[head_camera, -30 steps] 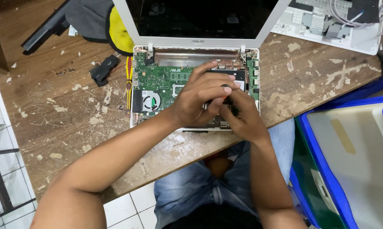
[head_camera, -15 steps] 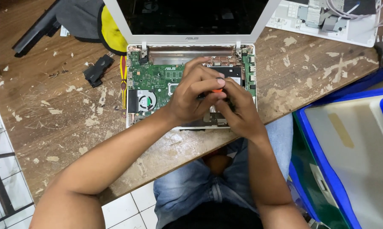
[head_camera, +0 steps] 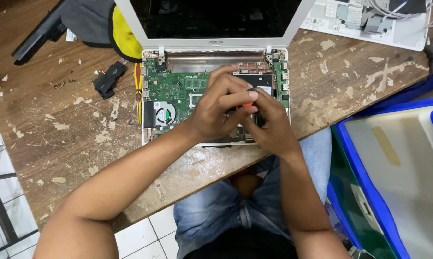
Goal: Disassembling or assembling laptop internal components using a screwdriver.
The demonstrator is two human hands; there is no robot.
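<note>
The counter [head_camera: 58,134] is rough, worn wood, scarred with pale flaked patches. The opened laptop [head_camera: 216,43] in the upper middle has a smooth white plastic frame around a glossy dark screen, and its bared circuit board [head_camera: 171,88] is matt green with a coppery metal strip. At upper left lies soft grey and yellow cloth [head_camera: 103,21]; at right, a glossy blue plastic bin [head_camera: 370,201].

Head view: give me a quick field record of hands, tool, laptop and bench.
left hand: over the open laptop, fingers curled round the tool's top
right hand: against the left, over the board's right half
tool: screwdriver, orange handle, mostly hidden
laptop: base cover off, green board and fan exposed
bench: worn wood; small black part left of the laptop
</note>
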